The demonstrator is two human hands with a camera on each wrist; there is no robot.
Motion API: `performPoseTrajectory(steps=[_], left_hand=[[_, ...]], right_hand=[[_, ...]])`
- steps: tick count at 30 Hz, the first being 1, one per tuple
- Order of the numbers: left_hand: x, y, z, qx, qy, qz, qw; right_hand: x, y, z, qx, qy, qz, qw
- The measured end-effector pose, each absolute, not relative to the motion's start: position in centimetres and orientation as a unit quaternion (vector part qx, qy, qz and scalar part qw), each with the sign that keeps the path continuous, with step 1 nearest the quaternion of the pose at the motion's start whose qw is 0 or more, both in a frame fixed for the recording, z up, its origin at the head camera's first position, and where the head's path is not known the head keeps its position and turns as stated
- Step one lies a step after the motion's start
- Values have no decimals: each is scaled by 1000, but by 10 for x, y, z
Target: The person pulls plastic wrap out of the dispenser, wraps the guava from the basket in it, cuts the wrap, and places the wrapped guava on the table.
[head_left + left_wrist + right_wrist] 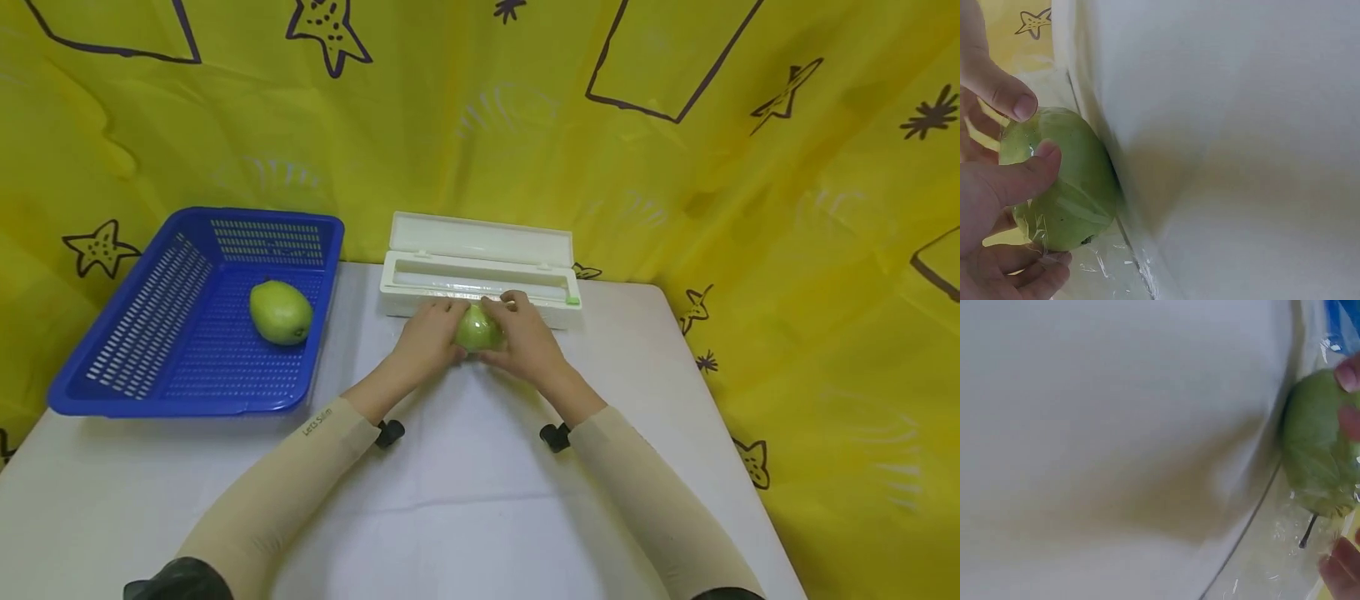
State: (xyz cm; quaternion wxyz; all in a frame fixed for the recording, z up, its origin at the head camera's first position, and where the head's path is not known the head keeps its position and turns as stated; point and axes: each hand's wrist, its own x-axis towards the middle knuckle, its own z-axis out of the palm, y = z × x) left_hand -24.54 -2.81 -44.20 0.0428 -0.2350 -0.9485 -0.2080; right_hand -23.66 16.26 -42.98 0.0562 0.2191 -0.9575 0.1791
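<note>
1. We saw the green fruit [478,332] between the left hand [429,335] and the right hand [527,337]. It was close before the white box [480,261], near the middle of its length.

2. Both hands had hold of the fruit. Their thumbs and fingers were bent around it, so each grip was open only as wide as the fruit required. The left thumb lay flat on the side facing the person, and the left fingertips were close to the dark end [1087,239]. How strongly the hidden fingers pressed, we could not tell.

3. The long axis of the fruit, as we judged from the 2 wrist views, went across, from hand to hand. The thin stem [1307,532] pointed toward the right hand, and the dark end was toward the left. Neither hand was nearer, because both touched. We considered this axis the main relation for any turning of the fruit.

4. Clear film [1104,265] covered the fruit with wrinkles, and some of it also lay beside the fruit. Where its edges finished, we could not see.

5. The lid [480,236] of the box stood raised. To the left was the blue basket [202,408] with a 2nd fruit [281,312] inside; the left hand was nearer to it.
</note>
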Motion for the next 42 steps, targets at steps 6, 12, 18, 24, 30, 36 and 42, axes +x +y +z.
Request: performPoseTrajectory(steps=[6, 12, 18, 24, 30, 36, 42], left_hand=[[-249, -30, -442, -251, -948, -186, 62], [-249, -32, -447, -246, -944, -210, 67], [-248, -35, -449, -196, -937, -287, 37], [-237, -35, -439, -198, -931, -301, 64], [-221, -34, -437, -230, -928, -275, 104], [-220, -33, -445, -221, -940, -253, 53], [-223, -29, -445, -223, -941, -248, 56]], right_hand=[[-235, 154, -433, 264, -947, 144, 115], [-240, 145, -442, 242, -959, 116, 93], [-246, 146, -443, 254, -955, 104, 112], [-249, 151, -440, 262, -953, 108, 106], [-252, 152, -437, 272, -949, 130, 91], [-251, 152, -437, 261, -955, 124, 69], [-250, 155, -440, 260, -954, 134, 67]])
